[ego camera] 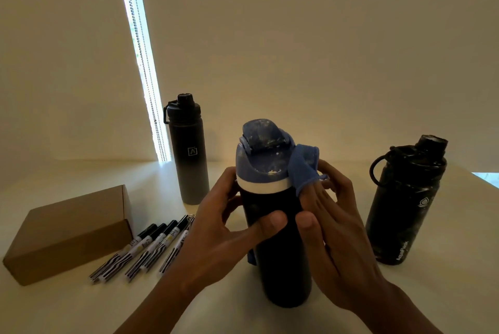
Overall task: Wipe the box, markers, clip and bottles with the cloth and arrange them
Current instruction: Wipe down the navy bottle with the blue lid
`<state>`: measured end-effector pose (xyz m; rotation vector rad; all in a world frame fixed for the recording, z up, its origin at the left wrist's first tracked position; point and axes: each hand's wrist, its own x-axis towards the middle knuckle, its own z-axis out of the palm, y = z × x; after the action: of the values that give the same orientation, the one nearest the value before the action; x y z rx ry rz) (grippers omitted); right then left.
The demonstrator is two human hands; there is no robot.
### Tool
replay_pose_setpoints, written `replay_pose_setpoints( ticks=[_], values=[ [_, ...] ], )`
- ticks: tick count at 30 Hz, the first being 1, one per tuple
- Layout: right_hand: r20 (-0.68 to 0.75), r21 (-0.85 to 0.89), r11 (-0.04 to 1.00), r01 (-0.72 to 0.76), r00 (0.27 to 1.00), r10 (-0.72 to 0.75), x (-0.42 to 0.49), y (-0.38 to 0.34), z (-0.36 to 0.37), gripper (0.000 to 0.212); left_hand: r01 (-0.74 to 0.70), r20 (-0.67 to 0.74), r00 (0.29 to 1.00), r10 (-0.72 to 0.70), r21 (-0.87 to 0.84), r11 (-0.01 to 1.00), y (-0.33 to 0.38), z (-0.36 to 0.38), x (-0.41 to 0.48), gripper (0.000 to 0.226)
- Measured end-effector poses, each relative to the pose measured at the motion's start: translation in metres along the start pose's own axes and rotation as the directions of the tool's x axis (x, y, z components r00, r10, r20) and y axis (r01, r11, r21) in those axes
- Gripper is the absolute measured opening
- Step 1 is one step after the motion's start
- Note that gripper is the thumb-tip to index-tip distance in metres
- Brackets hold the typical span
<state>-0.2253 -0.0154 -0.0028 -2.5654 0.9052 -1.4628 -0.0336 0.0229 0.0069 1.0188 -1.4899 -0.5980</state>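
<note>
Tall dark bottle with blue lid (280, 252) is held upright on pale tabletop (459, 266), gripped by left hand (229, 225). Blue cloth (303, 169) is draped over straight fingers (316, 198) of right hand (340, 231), pressed to lid. Brown cardboard box (67, 233) and striped markers (145, 250) are laid left; black loop-handled bottle (405, 204) right; grey-black bottle (189, 155) behind.

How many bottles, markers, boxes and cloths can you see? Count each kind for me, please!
Bottles: 3 (grey-black bottle, blue-lidded bottle, black bottle)
Markers: 5
Cardboard box: 1
Blue cloth: 1
Total: 10
</note>
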Motion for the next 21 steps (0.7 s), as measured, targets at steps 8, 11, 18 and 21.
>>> replay_pose_setpoints(
  ticks=[8, 11, 18, 21],
  values=[
    [0.048, 0.030, 0.998, 0.056, 0.997, -0.057, -0.001, -0.010, 0.003, 0.042, -0.050, -0.088, 0.995, 0.055, 0.057, 0.997, -0.004, -0.010, 0.006, 0.073],
    [0.062, 0.091, 0.993, -0.074, 0.996, 0.068, 0.000, -0.005, 0.006, 0.038, -0.011, -0.122, 0.992, 0.030, 0.154, 0.988, -0.009, -0.017, 0.009, 0.083],
    [0.131, 0.149, 0.979, -0.139, 0.984, 0.120, -0.001, -0.009, 0.010, 0.040, 0.109, -0.041, 0.994, -0.104, 0.183, 0.977, -0.010, -0.028, 0.016, 0.090],
    [0.132, 0.119, 0.990, -0.075, 0.990, 0.059, 0.000, -0.012, 0.011, 0.042, 0.131, 0.109, 0.983, -0.148, 0.151, 0.980, -0.003, -0.049, 0.018, 0.076]
  ],
)
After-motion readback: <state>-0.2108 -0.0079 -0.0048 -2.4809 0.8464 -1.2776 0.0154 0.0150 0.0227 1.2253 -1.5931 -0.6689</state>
